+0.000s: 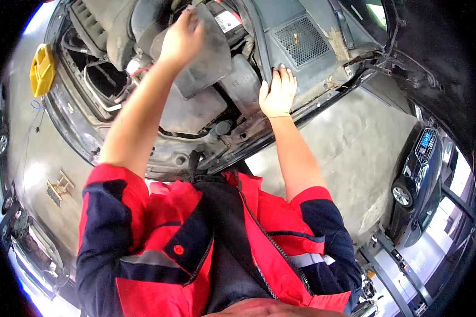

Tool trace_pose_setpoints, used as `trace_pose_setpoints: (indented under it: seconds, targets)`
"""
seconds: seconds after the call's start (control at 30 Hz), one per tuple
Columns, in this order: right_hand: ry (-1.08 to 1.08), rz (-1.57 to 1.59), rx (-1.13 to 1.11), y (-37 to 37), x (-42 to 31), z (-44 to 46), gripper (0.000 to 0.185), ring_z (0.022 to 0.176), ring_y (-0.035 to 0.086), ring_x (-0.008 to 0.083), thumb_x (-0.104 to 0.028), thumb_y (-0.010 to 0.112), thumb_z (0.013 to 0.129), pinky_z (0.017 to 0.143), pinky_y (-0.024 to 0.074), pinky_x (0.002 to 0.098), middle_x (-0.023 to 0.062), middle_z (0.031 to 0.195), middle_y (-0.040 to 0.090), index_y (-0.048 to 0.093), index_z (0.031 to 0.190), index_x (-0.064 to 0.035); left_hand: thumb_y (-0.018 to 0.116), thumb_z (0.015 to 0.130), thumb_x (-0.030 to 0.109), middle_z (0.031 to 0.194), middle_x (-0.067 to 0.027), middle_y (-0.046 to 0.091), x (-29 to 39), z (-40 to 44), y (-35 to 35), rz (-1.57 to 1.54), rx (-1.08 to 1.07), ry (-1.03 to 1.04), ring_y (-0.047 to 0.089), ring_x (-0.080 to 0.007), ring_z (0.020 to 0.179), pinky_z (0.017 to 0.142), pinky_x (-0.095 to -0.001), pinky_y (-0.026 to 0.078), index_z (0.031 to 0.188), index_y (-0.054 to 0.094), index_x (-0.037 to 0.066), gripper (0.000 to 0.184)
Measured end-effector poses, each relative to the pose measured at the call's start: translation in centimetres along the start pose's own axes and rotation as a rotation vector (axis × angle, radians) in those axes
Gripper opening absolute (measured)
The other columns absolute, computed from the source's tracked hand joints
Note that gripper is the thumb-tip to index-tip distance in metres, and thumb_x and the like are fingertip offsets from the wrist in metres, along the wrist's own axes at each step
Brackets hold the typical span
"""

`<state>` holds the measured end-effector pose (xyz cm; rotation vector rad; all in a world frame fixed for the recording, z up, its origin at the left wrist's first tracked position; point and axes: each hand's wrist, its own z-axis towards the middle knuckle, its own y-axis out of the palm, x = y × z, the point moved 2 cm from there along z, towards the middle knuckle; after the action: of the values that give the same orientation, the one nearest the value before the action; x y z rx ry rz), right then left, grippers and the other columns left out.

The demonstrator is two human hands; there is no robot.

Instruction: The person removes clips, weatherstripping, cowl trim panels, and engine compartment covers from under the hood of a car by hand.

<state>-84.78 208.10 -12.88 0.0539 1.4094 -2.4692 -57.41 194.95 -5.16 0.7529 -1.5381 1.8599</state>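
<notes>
My left hand (181, 41) reaches into the engine bay with bent, slightly blurred fingers, closed at the upper edge of a dark plastic cover (211, 50). The cover sits tilted over the engine parts, beside a battery (227, 21) with a white label. My right hand (278, 94) lies palm down, fingers stretched out, on the edge of the grey plastic cowl panel (272, 45) near its mesh grille (302, 41). Below the dark cover is a flat, dusty black box (193, 111).
A yellow container (42, 70) stands by the car's front edge. The raised hood (433, 47) is at the right. A dark car (420, 174) is parked beyond the fender, with lift arms (402, 269) nearby. A small wooden stand (62, 187) is on the floor at left.
</notes>
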Motion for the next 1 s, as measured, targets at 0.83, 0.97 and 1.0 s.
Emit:
trace_pose_setpoints:
  seconds: [0.83, 0.97, 1.0]
  targets:
    - [0.282, -0.156, -0.122, 4.4, 3.1, 12.8, 0.051, 0.133, 0.04, 0.0396, -0.043, 0.052, 0.094, 0.114, 0.0289, 0.0511, 0.0179, 0.143, 0.048, 0.06, 0.132, -0.0093, 0.074, 0.09, 0.028, 0.087, -0.001, 0.065, -6.9, -14.7, -2.6, -0.899, -0.202, -0.911, 0.059, -0.0109, 0.071, 0.059, -0.0265, 0.045, 0.102, 0.064, 0.002, 0.03]
    - [0.272, -0.166, -0.118, 4.4, 3.2, 12.7, 0.05, 0.131, 0.042, 0.0397, -0.043, 0.052, 0.094, 0.112, 0.0306, 0.0513, 0.0179, 0.142, 0.048, 0.06, 0.13, -0.0095, 0.071, 0.093, 0.017, 0.089, 0.0002, 0.067, -6.0, -12.0, -6.7, -0.905, -0.142, -0.789, 0.058, -0.0092, 0.076, 0.07, -0.0271, 0.049, 0.099, 0.066, 0.003, 0.017]
    - [0.262, -0.181, -0.108, 4.3, 3.2, 12.7, 0.05, 0.131, 0.043, 0.0395, -0.043, 0.053, 0.093, 0.112, 0.0313, 0.0511, 0.0174, 0.141, 0.049, 0.061, 0.13, -0.0096, 0.069, 0.093, 0.016, 0.096, -0.001, 0.067, -6.6, -11.3, -7.3, -0.923, -0.197, -0.753, 0.061, -0.0112, 0.082, 0.074, -0.0285, 0.05, 0.107, 0.064, 0.003, 0.02]
